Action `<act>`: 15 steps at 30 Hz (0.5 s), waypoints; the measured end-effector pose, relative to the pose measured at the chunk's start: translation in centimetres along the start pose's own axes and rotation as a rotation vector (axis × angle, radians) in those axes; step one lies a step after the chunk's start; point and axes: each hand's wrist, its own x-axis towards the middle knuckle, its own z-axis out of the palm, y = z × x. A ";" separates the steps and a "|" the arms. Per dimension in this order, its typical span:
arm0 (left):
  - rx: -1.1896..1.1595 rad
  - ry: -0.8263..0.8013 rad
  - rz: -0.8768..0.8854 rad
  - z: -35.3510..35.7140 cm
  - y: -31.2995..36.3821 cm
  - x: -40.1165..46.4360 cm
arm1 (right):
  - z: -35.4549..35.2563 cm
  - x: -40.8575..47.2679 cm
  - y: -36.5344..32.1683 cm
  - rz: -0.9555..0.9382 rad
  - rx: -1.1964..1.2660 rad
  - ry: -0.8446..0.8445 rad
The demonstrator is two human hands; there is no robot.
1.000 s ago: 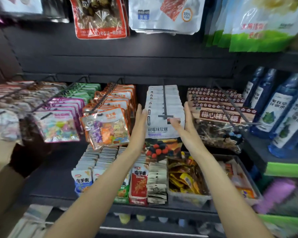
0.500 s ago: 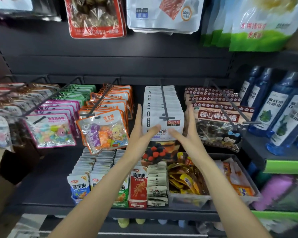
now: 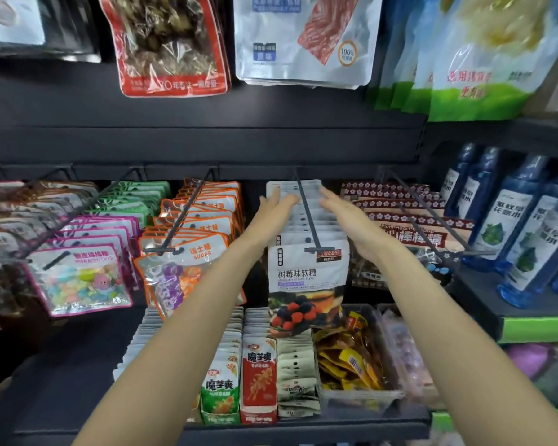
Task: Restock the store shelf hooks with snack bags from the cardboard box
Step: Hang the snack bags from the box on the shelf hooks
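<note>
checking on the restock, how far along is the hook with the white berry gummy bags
That hook looks full: white gummy bags hang in a row out to its tip. In hand: the left hand and right hand, fingers straight, flank the row, holding no bag. What is left is unclear: the cardboard box is out of view.

Large red-edged clear snack pouch (image 3: pixel 169 43) cut off at top edge, fingertips of both hands motion-blurred, blue bottles (image 3: pixel 512 239) cropped at right.

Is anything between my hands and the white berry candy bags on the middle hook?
Nothing visible. The left hand and right hand flank the white berry candy bags directly, one each side of the hook.
</note>
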 end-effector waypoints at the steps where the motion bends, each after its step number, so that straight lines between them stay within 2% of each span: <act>1: 0.019 -0.014 -0.016 0.1 -0.2 0.1 | 0.1 0.1 0.3 0.021 -0.031 -0.016; 9: 0.152 -0.016 0.017 -0.1 -1.1 0.9 | -0.3 0.8 1.1 0.023 -0.098 -0.012; 15: 0.333 0.116 0.088 -1.1 -0.8 4.0 | -1.1 4.9 -0.1 -0.076 -0.479 0.055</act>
